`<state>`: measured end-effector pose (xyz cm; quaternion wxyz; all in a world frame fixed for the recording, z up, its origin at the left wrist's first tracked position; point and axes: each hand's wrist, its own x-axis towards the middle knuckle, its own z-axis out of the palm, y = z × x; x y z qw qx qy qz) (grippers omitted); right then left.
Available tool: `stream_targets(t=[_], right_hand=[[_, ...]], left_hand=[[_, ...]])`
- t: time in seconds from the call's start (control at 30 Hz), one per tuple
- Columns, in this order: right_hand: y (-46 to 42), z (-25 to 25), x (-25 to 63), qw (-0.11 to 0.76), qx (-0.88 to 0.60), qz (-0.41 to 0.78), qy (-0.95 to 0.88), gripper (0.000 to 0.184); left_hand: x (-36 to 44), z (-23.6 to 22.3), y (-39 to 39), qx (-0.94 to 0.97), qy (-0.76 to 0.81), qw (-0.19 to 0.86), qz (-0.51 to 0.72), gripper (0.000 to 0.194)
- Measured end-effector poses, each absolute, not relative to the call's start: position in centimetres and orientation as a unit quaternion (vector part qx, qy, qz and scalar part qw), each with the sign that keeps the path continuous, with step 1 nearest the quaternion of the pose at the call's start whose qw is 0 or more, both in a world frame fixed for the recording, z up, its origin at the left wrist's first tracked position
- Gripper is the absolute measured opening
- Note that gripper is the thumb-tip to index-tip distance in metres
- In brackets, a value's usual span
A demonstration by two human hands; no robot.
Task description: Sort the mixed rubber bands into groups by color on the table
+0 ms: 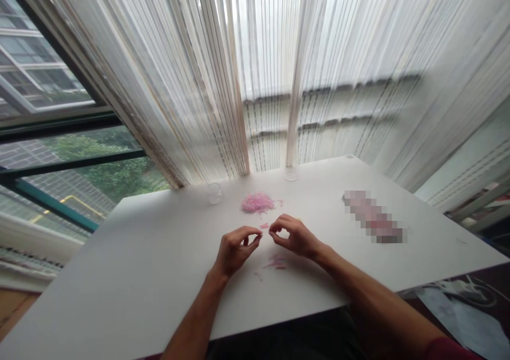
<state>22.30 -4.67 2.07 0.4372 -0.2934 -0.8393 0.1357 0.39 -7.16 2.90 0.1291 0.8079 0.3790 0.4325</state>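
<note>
Above the middle of the white table (167,254), my left hand (236,248) is closed in a pinch, thumb against forefinger. Facing it a short gap away, my right hand (292,235) pinches in the same way. Whatever is between the fingertips is too small to make out. Just beyond the hands lies a heap of thin pink strands (257,203), with a small pink bit (264,225) between it and my fingers. Nearer to me are several loose pink strands (275,263) and a pale loop (258,276).
A clear round container (214,193) stands at the table's back left, and a clear round lid or dish (291,175) lies at the back. A blurred-out pinkish object (373,216) lies on the right. String curtains (266,73) hang behind the table, with an open window at left.
</note>
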Motion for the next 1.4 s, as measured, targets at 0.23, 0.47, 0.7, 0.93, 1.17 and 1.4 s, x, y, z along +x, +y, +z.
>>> stream_targets(t=[0.23, 0.47, 0.7, 0.93, 1.17, 1.4], right_hand=[[-3.3, 2.5, 24.8, 0.419, -0.356, 0.094, -0.83, 0.009], [-2.4, 2.0, 27.0, 0.375, -0.438, 0.071, -0.814, 0.009], [-2.3, 1.6, 26.6, 0.363, -0.442, 0.091, -0.815, 0.01], [-2.5, 1.6, 26.3, 0.361, -0.433, 0.115, -0.818, 0.01], [-3.0, 0.8, 24.5, 0.376, -0.39, 0.098, -0.835, 0.011], [-2.9, 1.0, 24.8, 0.386, -0.396, 0.081, -0.829, 0.01]], left_hand=[[0.2, 3.3, -7.2, 0.801, 0.412, 0.111, 0.421, 0.01], [0.5, 3.3, -7.5, 0.817, 0.417, 0.134, 0.377, 0.016], [0.1, 3.0, -7.3, 0.807, 0.445, 0.155, 0.356, 0.02], [0.5, 6.0, -5.6, 0.845, 0.475, 0.146, 0.198, 0.017], [0.6, 6.4, -3.0, 0.856, 0.462, 0.102, 0.21, 0.015], [-0.7, 4.7, -3.8, 0.84, 0.472, 0.082, 0.256, 0.015]])
